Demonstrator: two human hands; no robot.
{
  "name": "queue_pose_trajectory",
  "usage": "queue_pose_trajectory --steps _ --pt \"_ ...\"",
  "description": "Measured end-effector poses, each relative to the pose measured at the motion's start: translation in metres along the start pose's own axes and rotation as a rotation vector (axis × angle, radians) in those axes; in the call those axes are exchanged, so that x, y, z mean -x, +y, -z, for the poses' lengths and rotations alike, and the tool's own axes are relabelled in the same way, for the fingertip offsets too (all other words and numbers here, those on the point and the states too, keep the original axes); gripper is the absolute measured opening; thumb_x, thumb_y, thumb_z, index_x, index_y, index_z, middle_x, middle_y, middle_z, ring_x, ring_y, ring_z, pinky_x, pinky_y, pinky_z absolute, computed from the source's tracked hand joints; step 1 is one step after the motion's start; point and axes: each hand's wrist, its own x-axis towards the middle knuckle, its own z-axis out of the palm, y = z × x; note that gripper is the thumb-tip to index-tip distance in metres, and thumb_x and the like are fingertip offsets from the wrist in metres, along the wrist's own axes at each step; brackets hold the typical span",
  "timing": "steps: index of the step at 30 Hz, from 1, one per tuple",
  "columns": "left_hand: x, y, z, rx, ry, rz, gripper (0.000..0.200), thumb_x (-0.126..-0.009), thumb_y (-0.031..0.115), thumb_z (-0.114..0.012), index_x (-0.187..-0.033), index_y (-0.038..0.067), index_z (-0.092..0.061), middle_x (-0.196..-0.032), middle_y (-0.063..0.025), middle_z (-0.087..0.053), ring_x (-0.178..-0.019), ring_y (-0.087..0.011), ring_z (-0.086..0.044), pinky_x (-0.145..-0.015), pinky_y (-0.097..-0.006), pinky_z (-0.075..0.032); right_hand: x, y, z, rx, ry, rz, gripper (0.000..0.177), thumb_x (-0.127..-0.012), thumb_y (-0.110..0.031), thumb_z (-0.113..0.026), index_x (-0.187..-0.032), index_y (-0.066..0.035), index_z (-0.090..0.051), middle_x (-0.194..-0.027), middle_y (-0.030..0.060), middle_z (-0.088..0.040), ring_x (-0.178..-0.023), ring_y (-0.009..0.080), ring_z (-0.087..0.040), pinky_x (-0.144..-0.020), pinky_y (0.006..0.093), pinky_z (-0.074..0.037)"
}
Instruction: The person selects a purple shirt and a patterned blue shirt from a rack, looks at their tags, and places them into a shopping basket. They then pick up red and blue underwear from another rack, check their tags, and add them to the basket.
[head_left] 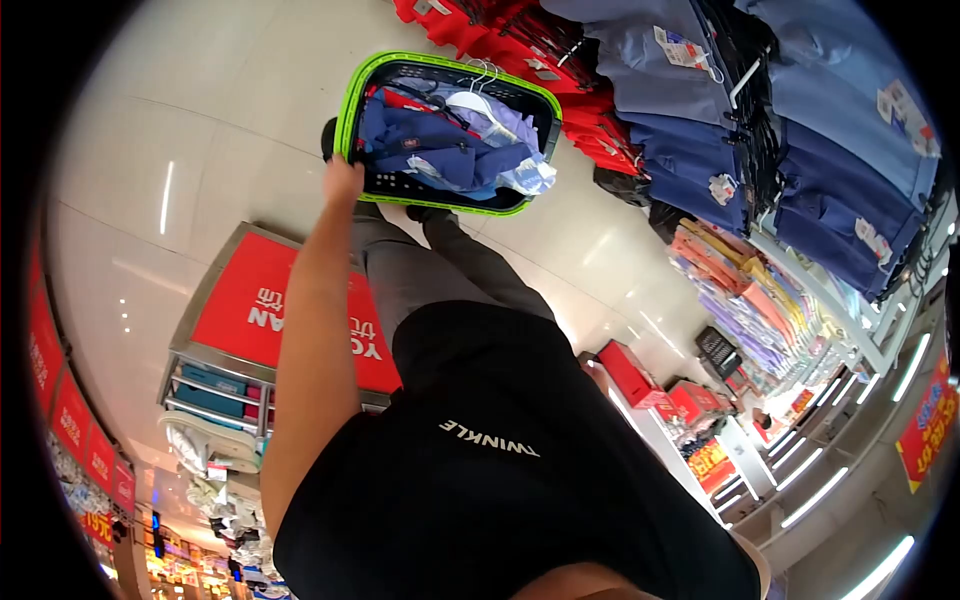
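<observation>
— Upper centre of the frame: green-rimmed basket [352, 95], hanging low over the pale floor [200, 130], gripped at its near left rim by the left hand [343, 182].

— Fingers?

— Closed around the rim, tips tucked out of sight past the edge. Right hand nowhere in the frame.

— Load?

— Heaped with crumpled blue clothes [425, 145], a couple of hangers [478, 95] lying loose on top. Probably light to middling in weight; soft cloth, nothing breakable.

— Handling?

— Stiff plastic shell, so unlikely to sag, yet held by a single edge and so liable to tip down toward the far side at right. Smooth rim, possibly slick against a bare palm. Steadier if taken at two opposite rims or by a carry handle; no handle visible from here. Hangers apt to slide out on a tilt.

— Surroundings?

— Rack of blue shirts [800, 150] filling the upper right, red shirts [575, 90] just beside the basket's right end, red sign [250, 310] on a display stand at centre left.
</observation>
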Motion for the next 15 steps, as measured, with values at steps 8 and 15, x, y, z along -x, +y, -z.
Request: queue_pose_trajectory --steps 8,15 --pt "-0.08 0.032 -0.008 0.049 -0.135 0.15 0.066 -0.076 0.038 -0.064 -0.131 0.007 -0.045 -0.128 -0.0168 -0.055 -0.118 -0.0343 -0.054 -0.096 -0.044 -0.045 0.045 0.0 0.003 -0.337 -0.051 -0.377 0.021 -0.091 -0.02 -0.056 -0.093 -0.002 -0.067 -0.084 0.0074 -0.067 -0.077 0.0159 -0.062 -0.073 0.0314 -0.049" --pt "-0.071 0.032 -0.008 0.111 -0.09 0.143 0.065 -0.075 0.039 -0.066 -0.127 0.002 -0.048 -0.125 -0.0209 -0.057 -0.116 -0.0358 -0.055 -0.096 -0.0434 -0.045 0.04 0.007 -0.004 -0.38 -0.057 -0.429 0.023 -0.09 -0.022 -0.055 -0.093 -0.003 -0.067 -0.083 0.0081 -0.067 -0.077 0.0176 -0.062 -0.073 0.0323 -0.049"
